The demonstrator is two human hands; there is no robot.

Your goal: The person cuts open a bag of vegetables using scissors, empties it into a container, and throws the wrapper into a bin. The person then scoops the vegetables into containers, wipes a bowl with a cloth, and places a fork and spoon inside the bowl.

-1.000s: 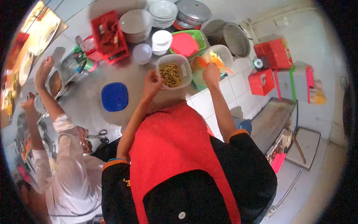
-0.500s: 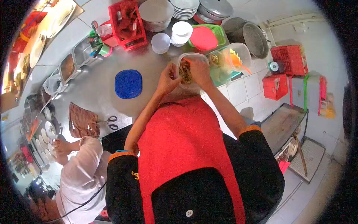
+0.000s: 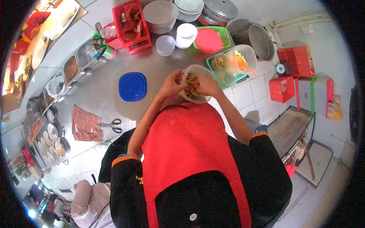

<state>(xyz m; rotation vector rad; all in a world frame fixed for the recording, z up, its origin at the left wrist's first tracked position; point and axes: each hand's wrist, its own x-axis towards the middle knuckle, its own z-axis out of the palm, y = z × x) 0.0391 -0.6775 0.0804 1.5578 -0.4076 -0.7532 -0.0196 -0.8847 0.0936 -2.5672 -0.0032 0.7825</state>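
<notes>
A clear plastic tub (image 3: 193,99) with chopped green-brown pieces (image 3: 191,84) in it is close in front of the red apron. My left hand (image 3: 172,84) is closed on the tub's left rim. Inside the tub, over the pieces, is my right hand (image 3: 207,85); its fingers are bent down and partly hidden, so what they hold cannot be made out. A square blue lid (image 3: 132,86) lies on the steel table to the left. To the right of the tub, another clear container (image 3: 245,57) holds pale and orange food and an orange utensil.
Scissors (image 3: 114,125) and a brown cloth (image 3: 86,124) lie at the front left of the table (image 3: 110,91). A red basket (image 3: 131,28), stacked plates (image 3: 159,17), white bowls (image 3: 186,36) and a green basket (image 3: 223,36) line the back. A co-worker (image 3: 91,205) is at lower left.
Since a second ago, my right hand has moved from the orange utensil into the tub. The co-worker's arms have drawn back from the table to the lower left.
</notes>
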